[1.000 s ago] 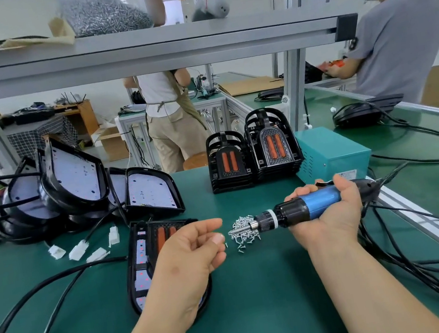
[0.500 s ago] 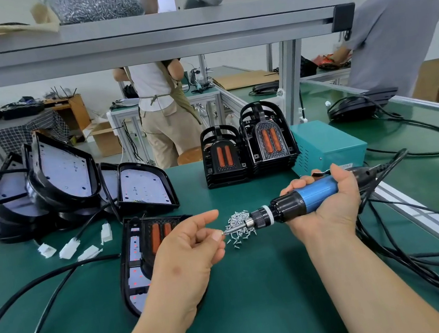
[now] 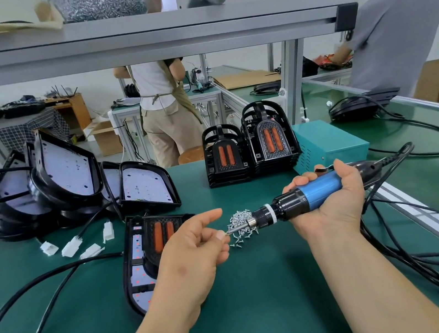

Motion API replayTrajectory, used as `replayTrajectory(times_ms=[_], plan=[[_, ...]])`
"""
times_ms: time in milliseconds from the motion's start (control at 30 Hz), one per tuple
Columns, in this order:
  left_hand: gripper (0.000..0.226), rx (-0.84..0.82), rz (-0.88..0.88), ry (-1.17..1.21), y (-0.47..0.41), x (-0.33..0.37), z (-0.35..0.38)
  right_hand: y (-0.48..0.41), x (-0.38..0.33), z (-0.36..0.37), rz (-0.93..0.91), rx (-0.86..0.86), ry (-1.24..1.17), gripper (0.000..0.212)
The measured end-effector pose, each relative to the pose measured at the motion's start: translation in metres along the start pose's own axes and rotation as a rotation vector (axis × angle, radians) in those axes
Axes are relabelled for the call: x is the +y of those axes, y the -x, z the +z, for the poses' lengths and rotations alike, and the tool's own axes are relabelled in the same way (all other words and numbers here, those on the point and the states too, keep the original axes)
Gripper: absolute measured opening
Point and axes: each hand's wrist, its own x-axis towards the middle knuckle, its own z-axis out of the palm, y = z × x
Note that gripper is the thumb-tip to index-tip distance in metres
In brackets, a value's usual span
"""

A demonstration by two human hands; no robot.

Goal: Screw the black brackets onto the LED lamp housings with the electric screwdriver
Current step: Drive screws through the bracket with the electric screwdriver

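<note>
My right hand (image 3: 332,202) grips the blue and black electric screwdriver (image 3: 297,204), held level with its bit pointing left. My left hand (image 3: 192,255) pinches a small screw at the bit's tip, above a pile of silver screws (image 3: 239,225) on the green mat. Under my left hand lies an LED lamp housing (image 3: 141,263) with a black bracket (image 3: 162,234) with orange strips set on it. Two stacks of black brackets (image 3: 250,149) stand at the back middle. A heap of lamp housings (image 3: 69,179) with cables sits at the back left.
A teal power box (image 3: 330,143) stands right of the bracket stacks. Black cables (image 3: 431,261) trail along the right side by the aluminium rail, and thick cables (image 3: 29,288) cross the left. White connectors (image 3: 72,246) lie near the housing. Two people work at benches behind.
My left hand has closed thumb and finger onto a screw at the screwdriver's tip. The screwdriver tilted slightly, tip down toward the left hand.
</note>
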Motion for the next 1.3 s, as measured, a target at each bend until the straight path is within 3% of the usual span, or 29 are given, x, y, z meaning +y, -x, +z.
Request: replayTrajectory(times_ms=[400, 867, 933, 1000, 1067, 1167, 1300], plan=[[0.036, 0.006, -0.023, -0.056, 0.003, -0.001, 0.006, 0.003, -0.002, 0.003, -0.022, -0.096, 0.046, 0.024], [0.031, 0.020, -0.052, -0.079, 0.006, 0.002, 0.009, 0.002, 0.000, 0.000, -0.007, -0.049, 0.018, 0.026], [0.029, -0.010, -0.016, -0.169, 0.008, 0.004, 0.010, 0.002, 0.000, 0.000, -0.007, -0.030, 0.009, 0.026], [0.045, -0.038, 0.058, -0.422, 0.008, 0.009, 0.005, 0.002, 0.000, -0.001, -0.006, -0.005, 0.000, 0.025], [0.054, 0.054, 0.138, -0.531, 0.005, 0.018, -0.010, 0.001, 0.000, -0.002, -0.004, 0.023, -0.014, 0.022], [0.029, 0.309, 0.206, -0.413, -0.011, 0.030, -0.054, -0.001, 0.000, -0.002, -0.005, 0.057, -0.036, 0.022], [0.018, 0.403, -0.068, -0.330, -0.028, 0.019, -0.109, 0.000, 0.003, -0.001, 0.003, 0.058, -0.031, 0.022]])
